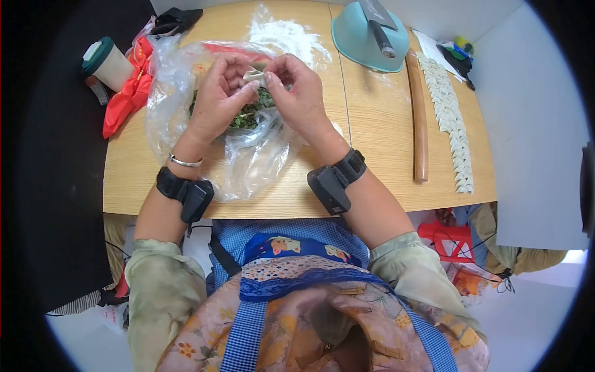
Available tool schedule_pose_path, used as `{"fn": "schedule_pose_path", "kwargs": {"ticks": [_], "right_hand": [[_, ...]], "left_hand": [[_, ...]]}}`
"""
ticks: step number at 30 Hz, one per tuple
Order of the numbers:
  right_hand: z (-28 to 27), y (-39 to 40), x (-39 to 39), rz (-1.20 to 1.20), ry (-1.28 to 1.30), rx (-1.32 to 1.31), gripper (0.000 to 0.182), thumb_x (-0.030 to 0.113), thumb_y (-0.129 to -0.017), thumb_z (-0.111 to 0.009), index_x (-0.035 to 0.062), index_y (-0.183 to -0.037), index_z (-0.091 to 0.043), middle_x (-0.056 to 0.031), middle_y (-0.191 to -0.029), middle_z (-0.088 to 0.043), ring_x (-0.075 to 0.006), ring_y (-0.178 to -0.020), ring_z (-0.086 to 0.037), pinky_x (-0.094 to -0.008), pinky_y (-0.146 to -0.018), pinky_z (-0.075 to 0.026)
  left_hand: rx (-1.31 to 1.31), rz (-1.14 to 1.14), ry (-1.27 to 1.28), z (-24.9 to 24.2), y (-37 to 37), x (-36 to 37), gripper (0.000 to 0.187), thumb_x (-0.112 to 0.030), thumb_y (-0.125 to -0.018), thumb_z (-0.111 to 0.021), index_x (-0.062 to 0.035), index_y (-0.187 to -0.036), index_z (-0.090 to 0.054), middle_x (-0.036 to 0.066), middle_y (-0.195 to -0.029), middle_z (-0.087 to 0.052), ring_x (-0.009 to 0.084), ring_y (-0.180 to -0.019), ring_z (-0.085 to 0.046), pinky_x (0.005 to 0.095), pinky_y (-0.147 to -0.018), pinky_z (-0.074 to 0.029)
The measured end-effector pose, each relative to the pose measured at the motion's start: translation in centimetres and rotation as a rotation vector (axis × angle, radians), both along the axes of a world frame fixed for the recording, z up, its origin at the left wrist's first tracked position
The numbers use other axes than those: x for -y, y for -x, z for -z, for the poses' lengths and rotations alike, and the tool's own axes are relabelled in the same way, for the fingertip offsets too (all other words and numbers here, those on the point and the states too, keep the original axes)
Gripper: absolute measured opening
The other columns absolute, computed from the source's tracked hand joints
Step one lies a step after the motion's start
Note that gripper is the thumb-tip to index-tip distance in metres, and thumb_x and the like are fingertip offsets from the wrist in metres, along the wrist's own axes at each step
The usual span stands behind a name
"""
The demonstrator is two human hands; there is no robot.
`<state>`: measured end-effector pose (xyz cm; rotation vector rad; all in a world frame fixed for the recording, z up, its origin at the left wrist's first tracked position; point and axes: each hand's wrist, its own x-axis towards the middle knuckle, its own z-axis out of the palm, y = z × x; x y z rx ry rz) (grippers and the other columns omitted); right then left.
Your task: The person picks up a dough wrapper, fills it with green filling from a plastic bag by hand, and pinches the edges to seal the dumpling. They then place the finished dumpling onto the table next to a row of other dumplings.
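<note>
A small pale dumpling point(253, 75) is pinched between the fingertips of my left hand point(224, 93) and my right hand point(299, 93). Both hands are held over a clear plastic bag point(254, 155) that lies spread on the table. Chopped green filling point(251, 116) shows in the bag beneath my fingers, partly covered by my hands and by the folded plastic. Beside my right wrist, the edge of a pale round piece point(337, 128) peeks out, mostly hidden by the arm.
White flour point(288, 38) is scattered at the back. A teal basin point(347, 37) sits upside down with a cleaver point(379, 34) on it. At right lie a rolling pin point(419, 124) and rows of dumplings point(451, 124). A lidded cup point(113, 69) and red bag point(127, 105) are at left.
</note>
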<state>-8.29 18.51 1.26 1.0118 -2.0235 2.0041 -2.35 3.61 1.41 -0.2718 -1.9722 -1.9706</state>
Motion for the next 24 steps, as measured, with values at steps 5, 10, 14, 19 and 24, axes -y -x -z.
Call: {"fn": "schedule_pose_path", "kwargs": {"ticks": [5, 10, 14, 19, 24], "right_hand": [[0.0, -0.1, -0.1, -0.019, -0.002, -0.011, 0.007, 0.003, -0.082, -0.06, 0.0004, -0.087, -0.057, -0.0092, -0.078, -0.06, -0.0155, -0.069, -0.059, -0.0279, -0.064, -0.048], [0.0, 0.0, -0.3, -0.016, 0.002, -0.018, 0.008, 0.003, -0.082, -0.06, 0.0001, -0.089, -0.058, -0.009, -0.079, -0.06, -0.0157, -0.07, -0.059, -0.028, -0.065, -0.048], [0.0, 0.0, -0.2, -0.018, 0.009, -0.007, 0.008, 0.003, -0.082, -0.06, 0.0, -0.089, -0.058, -0.0087, -0.079, -0.06, -0.0157, -0.07, -0.059, -0.0281, -0.065, -0.048], [0.0, 0.0, -0.1, -0.024, 0.015, -0.044, 0.009, 0.004, -0.082, -0.061, -0.0002, -0.089, -0.057, -0.0084, -0.079, -0.06, -0.0151, -0.069, -0.058, -0.0279, -0.064, -0.048], [-0.3, -0.1, -0.2, -0.023, 0.023, -0.002, 0.008, 0.004, -0.082, -0.06, -0.0002, -0.088, -0.057, -0.009, -0.079, -0.06, -0.0153, -0.07, -0.059, -0.0283, -0.065, -0.048]], "left_hand": [[0.117, 0.108, 0.058, 0.4, 0.3, 1.2, 0.03, 0.001, -0.089, -0.058, -0.0016, -0.117, -0.049, 0.004, -0.101, -0.06, 0.0077, -0.083, -0.06, 0.0201, -0.071, -0.05], [0.051, 0.05, 0.032, 0.0, 0.1, 0.2, 0.03, 0.003, -0.087, -0.058, -0.0023, -0.116, -0.05, 0.003, -0.106, -0.056, 0.0085, -0.088, -0.057, 0.0217, -0.073, -0.049], [-0.054, -0.005, 0.159, -0.5, -0.4, 0.0, 0.028, 0.006, -0.085, -0.058, -0.0017, -0.111, -0.052, 0.004, -0.112, -0.054, 0.0089, -0.095, -0.057, 0.022, -0.079, -0.049], [-0.069, -0.04, 0.265, -0.2, -0.2, 0.5, 0.026, 0.004, -0.084, -0.06, -0.0027, -0.108, -0.053, 0.003, -0.109, -0.056, 0.0081, -0.093, -0.058, 0.021, -0.077, -0.047], [-0.096, -0.074, 0.214, 0.1, -0.1, 0.3, 0.025, 0.002, -0.083, -0.062, -0.003, -0.106, -0.054, 0.002, -0.104, -0.058, 0.0068, -0.087, -0.059, 0.0196, -0.072, -0.046]]}}
